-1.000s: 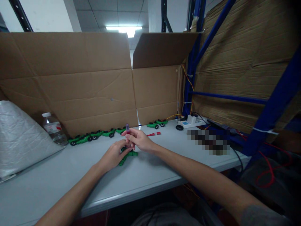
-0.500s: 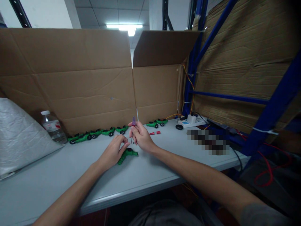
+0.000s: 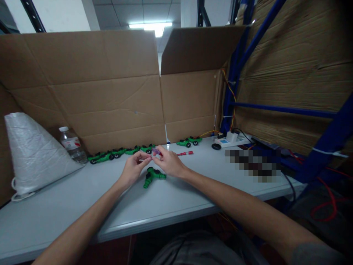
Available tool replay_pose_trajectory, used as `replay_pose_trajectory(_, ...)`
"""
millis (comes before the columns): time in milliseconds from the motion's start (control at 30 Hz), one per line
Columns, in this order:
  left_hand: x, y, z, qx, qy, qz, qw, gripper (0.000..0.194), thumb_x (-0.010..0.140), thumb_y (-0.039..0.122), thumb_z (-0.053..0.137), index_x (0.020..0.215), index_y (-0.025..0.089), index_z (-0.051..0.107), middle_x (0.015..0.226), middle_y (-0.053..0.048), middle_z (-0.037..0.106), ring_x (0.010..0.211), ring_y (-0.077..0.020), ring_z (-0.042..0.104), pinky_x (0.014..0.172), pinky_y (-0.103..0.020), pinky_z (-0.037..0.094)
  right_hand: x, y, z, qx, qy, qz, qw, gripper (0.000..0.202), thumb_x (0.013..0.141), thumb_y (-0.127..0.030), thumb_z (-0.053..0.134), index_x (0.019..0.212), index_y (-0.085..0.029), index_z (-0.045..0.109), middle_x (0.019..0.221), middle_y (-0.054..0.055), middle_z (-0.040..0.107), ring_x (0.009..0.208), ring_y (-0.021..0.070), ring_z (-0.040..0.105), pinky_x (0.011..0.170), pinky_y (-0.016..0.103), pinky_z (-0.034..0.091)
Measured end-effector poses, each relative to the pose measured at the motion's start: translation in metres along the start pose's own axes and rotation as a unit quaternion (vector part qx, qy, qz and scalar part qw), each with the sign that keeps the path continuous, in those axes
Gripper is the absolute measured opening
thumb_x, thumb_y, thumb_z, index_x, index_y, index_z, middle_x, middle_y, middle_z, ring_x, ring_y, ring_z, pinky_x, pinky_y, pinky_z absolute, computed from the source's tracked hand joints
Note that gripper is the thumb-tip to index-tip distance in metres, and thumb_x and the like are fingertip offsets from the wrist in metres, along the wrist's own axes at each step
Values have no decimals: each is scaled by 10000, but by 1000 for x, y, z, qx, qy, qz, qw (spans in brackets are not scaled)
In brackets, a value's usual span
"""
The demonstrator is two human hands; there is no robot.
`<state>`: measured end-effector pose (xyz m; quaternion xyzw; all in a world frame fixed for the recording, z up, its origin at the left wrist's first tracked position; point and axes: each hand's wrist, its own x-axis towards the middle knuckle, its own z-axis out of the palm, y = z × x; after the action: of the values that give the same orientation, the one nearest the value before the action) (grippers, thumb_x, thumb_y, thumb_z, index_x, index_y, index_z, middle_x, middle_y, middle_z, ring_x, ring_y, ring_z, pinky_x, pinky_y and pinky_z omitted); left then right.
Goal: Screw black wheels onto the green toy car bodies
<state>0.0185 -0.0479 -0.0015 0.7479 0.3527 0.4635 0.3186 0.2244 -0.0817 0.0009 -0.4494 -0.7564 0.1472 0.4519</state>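
My right hand (image 3: 171, 162) is closed around a small screwdriver with a clear purple handle (image 3: 156, 151), held tilted. My left hand (image 3: 134, 167) has its thumb and fingertips pinched together close to the screwdriver's front end; whatever sits between them is too small to make out. The fingertips of both hands nearly meet above the table. Just below them lies a green Y-shaped hose splitter (image 3: 153, 176) with black parts on top, touched by neither hand. Behind my right hand a red stick-like tool (image 3: 185, 153) rests on the table, partly hidden.
Several similar green splitters (image 3: 100, 157) line the back left, with more green splitters (image 3: 189, 141) behind to the right. A water bottle (image 3: 72, 144) and white bag (image 3: 41, 154) stand left. A power strip (image 3: 234, 140), black ring (image 3: 216, 146) and blue rack post (image 3: 230, 99) are right.
The screwdriver has gone from upright to tilted, and my fingertips have come together around its front end. Both hands are higher, uncovering the green splitter. The view has shifted slightly.
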Motion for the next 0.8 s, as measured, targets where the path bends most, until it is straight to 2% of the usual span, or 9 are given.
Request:
replay_pose_trajectory(200,1,1,1,-17,-9,-12,1000,383,782,506,838,888,155,728,925,-83,772,815,-202,688,769,-319,528,1,14,-4,-27,-54,-61,996,140,1006,-359,573,1053,-237,623,780,-7,608,697,167,535,654,253,280)
replay_pose_trajectory(433,-1,0,3,-7,-41,-4,999,407,804,533,817,910,149,733,899,-76,768,797,-194,685,751,-309,526,5,24,-8,-25,-83,-83,993,136,992,-340,578,979,-216,632,723,-16,561,653,153,458,642,260,269)
replay_pose_trajectory(600,-3,2,6,-9,-58,10,998,394,880,508,748,1036,149,711,891,-79,770,809,-200,698,750,-305,526,9,27,-15,-40,-92,-81,992,181,978,-333,559,878,-202,633,707,-11,563,648,147,438,635,269,273)
replay_pose_trajectory(700,-5,5,5,64,-70,32,995,351,947,505,655,1032,176,740,925,-87,779,868,-222,693,733,-308,522,13,37,-24,-106,-99,-54,988,147,938,-274,573,850,-191,657,730,20,616,659,158,458,642,290,269)
replay_pose_trajectory(800,-10,7,4,149,-101,52,982,320,953,485,639,925,203,789,958,-95,780,932,-247,670,696,-304,507,16,51,-28,-172,-150,-28,973,163,920,-252,584,816,-188,691,753,67,670,655,176,483,633,316,261)
